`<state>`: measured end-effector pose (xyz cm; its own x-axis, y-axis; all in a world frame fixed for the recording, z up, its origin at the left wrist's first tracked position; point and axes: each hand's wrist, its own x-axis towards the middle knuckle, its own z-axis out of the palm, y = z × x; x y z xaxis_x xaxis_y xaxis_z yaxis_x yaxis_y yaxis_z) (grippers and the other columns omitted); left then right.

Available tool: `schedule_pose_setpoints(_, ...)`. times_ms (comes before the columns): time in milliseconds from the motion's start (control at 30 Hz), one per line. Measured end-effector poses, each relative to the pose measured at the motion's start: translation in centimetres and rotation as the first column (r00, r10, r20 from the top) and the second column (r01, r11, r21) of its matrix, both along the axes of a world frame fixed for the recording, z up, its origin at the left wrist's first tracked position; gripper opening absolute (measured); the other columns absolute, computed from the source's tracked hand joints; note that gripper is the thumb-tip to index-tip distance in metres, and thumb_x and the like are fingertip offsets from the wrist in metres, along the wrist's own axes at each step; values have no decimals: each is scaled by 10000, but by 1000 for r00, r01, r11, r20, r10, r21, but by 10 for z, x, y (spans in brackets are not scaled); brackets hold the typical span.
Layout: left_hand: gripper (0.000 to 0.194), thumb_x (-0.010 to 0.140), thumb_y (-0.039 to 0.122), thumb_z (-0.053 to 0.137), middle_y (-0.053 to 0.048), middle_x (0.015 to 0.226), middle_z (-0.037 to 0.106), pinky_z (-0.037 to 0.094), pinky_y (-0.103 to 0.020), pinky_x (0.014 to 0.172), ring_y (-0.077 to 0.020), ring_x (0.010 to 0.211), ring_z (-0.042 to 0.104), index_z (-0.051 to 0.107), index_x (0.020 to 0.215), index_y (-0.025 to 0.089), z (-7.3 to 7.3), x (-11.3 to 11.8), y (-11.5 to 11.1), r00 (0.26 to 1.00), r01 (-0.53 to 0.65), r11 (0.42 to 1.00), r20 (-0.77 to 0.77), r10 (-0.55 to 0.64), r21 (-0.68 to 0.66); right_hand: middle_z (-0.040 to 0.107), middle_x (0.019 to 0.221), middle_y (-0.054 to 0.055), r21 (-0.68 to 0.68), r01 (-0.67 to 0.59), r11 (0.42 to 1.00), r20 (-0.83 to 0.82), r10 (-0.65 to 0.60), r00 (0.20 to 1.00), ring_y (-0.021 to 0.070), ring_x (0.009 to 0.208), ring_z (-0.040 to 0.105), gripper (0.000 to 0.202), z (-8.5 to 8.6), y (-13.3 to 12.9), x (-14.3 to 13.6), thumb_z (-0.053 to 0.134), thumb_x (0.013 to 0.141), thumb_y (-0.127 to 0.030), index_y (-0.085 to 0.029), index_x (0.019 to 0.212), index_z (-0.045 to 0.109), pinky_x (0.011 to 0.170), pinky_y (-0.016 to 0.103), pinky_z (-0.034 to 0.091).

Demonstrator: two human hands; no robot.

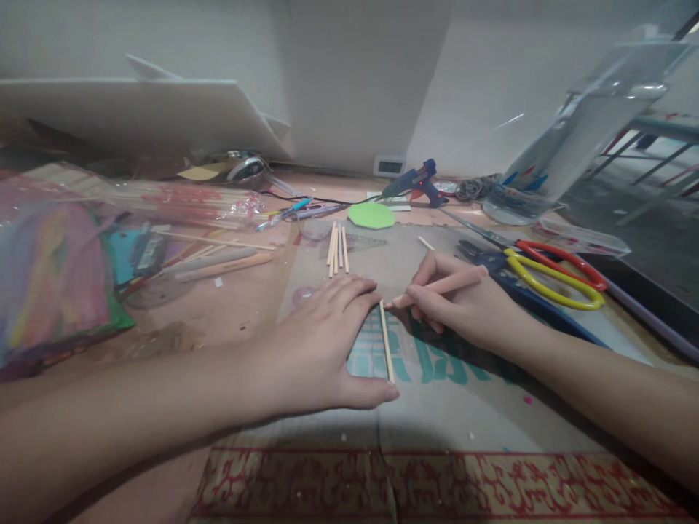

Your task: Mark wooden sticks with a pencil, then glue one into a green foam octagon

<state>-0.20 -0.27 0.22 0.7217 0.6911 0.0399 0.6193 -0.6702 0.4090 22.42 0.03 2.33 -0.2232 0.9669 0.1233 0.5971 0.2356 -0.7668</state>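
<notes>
Wood, pale and thin: a single stick (386, 342) is laid on the cardboard sheet (437, 407) that covers the worktop, its long axis running nearly straight away from the person, the far end tilted slightly left.

Left hand (328, 342): spread flat, palm down, directly to the left of the stick; the fingertips are set at the far end and the thumb at the near end, so the stick is pinned along the hand's right edge rather than gripped.

Right hand (464, 302): closed around a pink pencil (437, 287) in a writing grip. The tip is pointed left and is placed at the far end of the stick, touching or just short of it; which cannot be told. Both hands are about equally near.

Also present: a bundle of like sticks (337, 251) farther back, scissors (546, 269) with red and yellow handles to the right, a blue glue gun (415, 182), and a green paper shape (371, 215).
</notes>
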Motion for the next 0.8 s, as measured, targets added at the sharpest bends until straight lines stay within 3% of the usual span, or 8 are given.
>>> schedule_pose_setpoints(300,1017,749,698,738,-235,1595,415,318,-644,1223,-443,1516,322,456,1511,88,1,1,2,1000,5,1000,9,-5,6,643,654,1,-9,10,1000,-17,-10,1000,104,432,568,186,1,-1,-1,624,901,-321,-195,768,588,397,229,423)
schedule_pose_setpoints(533,994,757,704,730,-239,1603,405,310,-649,1224,-448,1523,309,481,1487,77,0,-1,1,1000,4,1000,-6,-4,7,664,721,34,65,-129,989,49,126,991,77,466,524,248,-5,0,6,634,889,-278,-166,687,724,445,231,421)
schedule_pose_setpoints(800,920,759,701,728,-221,1578,439,355,-612,1208,-441,1496,356,538,1431,103,0,1,3,1000,14,999,19,-15,48,671,693,19,28,-33,999,-1,33,999,82,441,532,205,-4,-2,4,648,905,-330,-172,794,716,440,231,437)
